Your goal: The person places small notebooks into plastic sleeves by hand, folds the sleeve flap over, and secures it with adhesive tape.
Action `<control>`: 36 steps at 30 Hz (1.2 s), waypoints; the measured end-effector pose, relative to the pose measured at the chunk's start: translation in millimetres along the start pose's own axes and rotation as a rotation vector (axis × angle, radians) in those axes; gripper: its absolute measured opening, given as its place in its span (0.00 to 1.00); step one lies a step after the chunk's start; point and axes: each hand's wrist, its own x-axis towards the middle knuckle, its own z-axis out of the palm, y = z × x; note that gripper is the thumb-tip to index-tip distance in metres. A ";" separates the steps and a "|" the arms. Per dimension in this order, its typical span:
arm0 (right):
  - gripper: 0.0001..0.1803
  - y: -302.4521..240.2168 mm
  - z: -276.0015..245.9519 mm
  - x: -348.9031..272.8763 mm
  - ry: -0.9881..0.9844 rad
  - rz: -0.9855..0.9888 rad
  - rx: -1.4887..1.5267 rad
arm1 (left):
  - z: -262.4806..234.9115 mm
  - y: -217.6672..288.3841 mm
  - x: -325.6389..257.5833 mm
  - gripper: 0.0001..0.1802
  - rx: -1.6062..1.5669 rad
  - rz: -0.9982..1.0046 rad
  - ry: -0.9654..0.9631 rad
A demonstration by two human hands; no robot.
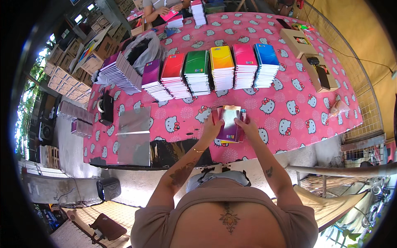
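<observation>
Downward head view, edges possibly warped

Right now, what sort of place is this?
Probably a small workshop or packing area: notebook stacks on a large pink-covered table, cardboard cartons piled at left, and another person across the table.

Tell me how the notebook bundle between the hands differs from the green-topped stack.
The notebook bundle has a purple cover on top; the green-topped stack has a green one. The bundle is held by the left hand and right hand, while the stack stands untouched. Other colours peek out around the bundle; the stack's side shows mostly white page edges. Both have a coloured cover facing up.
</observation>
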 end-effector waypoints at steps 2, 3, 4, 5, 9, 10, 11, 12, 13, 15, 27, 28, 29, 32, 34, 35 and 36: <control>0.32 -7.7 25.3 -3.8 0.055 0.146 0.075 | -2.8 26.9 -9.9 0.26 -0.484 -0.363 -0.191; 0.31 -16.0 47.3 -10.8 0.039 0.213 0.098 | -12.2 5.6 -14.4 0.27 -0.599 -0.338 -0.223; 0.25 -7.9 61.6 -8.2 0.086 0.122 0.109 | -19.8 -26.9 -13.3 0.27 -0.711 -0.295 -0.254; 0.24 -12.7 72.2 -9.9 -0.066 0.188 0.184 | -37.4 -53.5 -14.1 0.28 -0.817 -0.251 -0.276; 0.25 -20.1 64.8 -15.9 -0.373 0.431 0.326 | -127.0 -6.1 -73.9 0.45 0.381 0.604 -0.098; 0.26 -36.0 85.6 -28.8 -0.435 0.484 0.279 | -147.4 -8.1 -85.8 0.45 0.493 0.735 -0.112; 0.26 -45.8 103.4 -43.3 -0.480 0.533 0.240 | -163.8 -9.0 -95.8 0.46 0.602 0.874 -0.145; 0.29 -45.3 123.8 -54.0 -0.472 0.562 0.153 | -178.7 -12.4 -102.5 0.46 0.715 1.020 -0.177; 0.31 -41.4 141.2 -62.0 -0.499 0.537 0.198 | -194.9 -20.4 -107.2 0.45 0.621 1.037 -0.168; 0.37 -34.1 174.0 -76.6 -0.550 0.471 0.293 | -227.4 -34.0 -111.3 0.44 0.436 1.086 -0.150; 0.61 71.9 287.9 -115.2 -0.243 -0.419 0.082 | -241.5 -132.2 -121.1 0.53 -0.373 0.280 -0.193; 0.56 63.8 286.3 -117.3 -0.265 -0.457 0.093 | -248.5 -136.5 -118.3 0.58 -0.349 0.263 -0.232; 0.56 66.2 289.2 -118.7 -0.247 -0.460 0.099 | -246.0 -137.0 -119.3 0.57 -0.326 0.303 -0.217; 0.55 69.9 295.9 -119.8 -0.196 -0.417 0.094 | -241.9 -141.0 -121.6 0.56 -0.252 0.334 -0.191; 0.54 70.7 289.8 -114.5 -0.214 -0.436 -0.009 | -249.9 -137.9 -116.0 0.56 -0.202 0.243 -0.216; 0.54 71.6 285.9 -114.2 -0.226 -0.446 -0.061 | -260.6 -139.0 -116.1 0.56 -0.137 0.256 -0.306; 0.53 69.0 281.0 -116.0 -0.244 -0.429 -0.107 | -277.4 -132.4 -109.7 0.56 -0.068 0.282 -0.394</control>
